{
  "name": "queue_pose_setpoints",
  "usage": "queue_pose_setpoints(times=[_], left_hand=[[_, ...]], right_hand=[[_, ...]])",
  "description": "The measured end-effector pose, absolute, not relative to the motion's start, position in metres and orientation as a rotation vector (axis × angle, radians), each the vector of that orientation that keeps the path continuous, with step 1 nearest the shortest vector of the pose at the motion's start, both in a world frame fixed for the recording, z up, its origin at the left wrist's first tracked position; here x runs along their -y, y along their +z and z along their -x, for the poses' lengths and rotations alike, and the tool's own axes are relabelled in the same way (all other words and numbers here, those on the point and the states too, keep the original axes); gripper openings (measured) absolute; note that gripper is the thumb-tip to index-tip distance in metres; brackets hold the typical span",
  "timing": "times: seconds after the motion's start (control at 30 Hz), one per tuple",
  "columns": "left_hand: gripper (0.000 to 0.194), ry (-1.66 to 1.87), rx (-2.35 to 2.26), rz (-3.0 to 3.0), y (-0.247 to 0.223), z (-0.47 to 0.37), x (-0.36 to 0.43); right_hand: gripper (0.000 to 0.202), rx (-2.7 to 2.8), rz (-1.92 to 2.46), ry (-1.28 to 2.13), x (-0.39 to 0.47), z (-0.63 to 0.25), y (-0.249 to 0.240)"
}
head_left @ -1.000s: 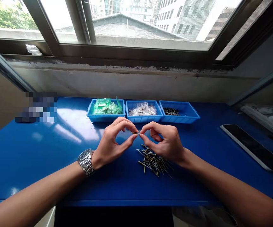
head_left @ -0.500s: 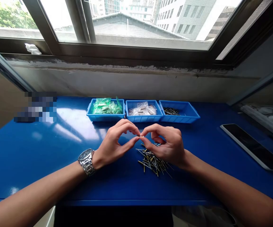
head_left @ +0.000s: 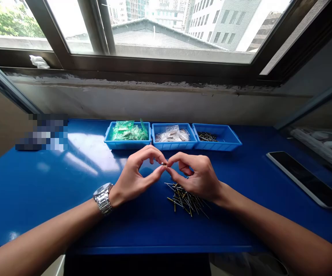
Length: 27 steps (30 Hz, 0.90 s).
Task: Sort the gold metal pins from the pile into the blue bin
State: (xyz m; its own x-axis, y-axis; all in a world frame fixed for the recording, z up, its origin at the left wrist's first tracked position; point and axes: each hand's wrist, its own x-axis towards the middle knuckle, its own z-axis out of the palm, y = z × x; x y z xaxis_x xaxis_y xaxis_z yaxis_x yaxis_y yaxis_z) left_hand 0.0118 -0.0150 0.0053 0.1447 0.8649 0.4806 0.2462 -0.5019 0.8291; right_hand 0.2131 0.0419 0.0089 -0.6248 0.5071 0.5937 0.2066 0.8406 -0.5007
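My left hand (head_left: 137, 170) and my right hand (head_left: 196, 172) meet fingertip to fingertip above the table. Pinched between their thumbs and forefingers is a small metal pin (head_left: 163, 164), mostly covered by the fingers, with a short shiny bit showing. Under and in front of my right hand lies a loose pile of thin metal pins (head_left: 187, 200), silvery with brass-coloured ends. A steel watch (head_left: 104, 197) is on my left wrist.
Behind my hands stand three blue bins: one with green packets (head_left: 127, 145), one with clear packets (head_left: 174, 145), one with dark pins (head_left: 220, 146). A phone (head_left: 306, 180) lies at the right on the blue table (head_left: 53, 207). A window is beyond.
Both hands have shifted slightly left, still together. More of the pin's shiny tip shows at the left fingertips, and the right fingertips press closer to the left ones.
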Motion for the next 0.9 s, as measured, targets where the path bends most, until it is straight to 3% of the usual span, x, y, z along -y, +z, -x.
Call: queue_pose_setpoints(times=[0.9], left_hand=[[0.003, 1.387, -1.163, -2.016, 0.007, -0.013, 0.015]], right_hand=[[0.006, 2.27, 0.551, 0.47, -0.041, -0.215, 0.018]])
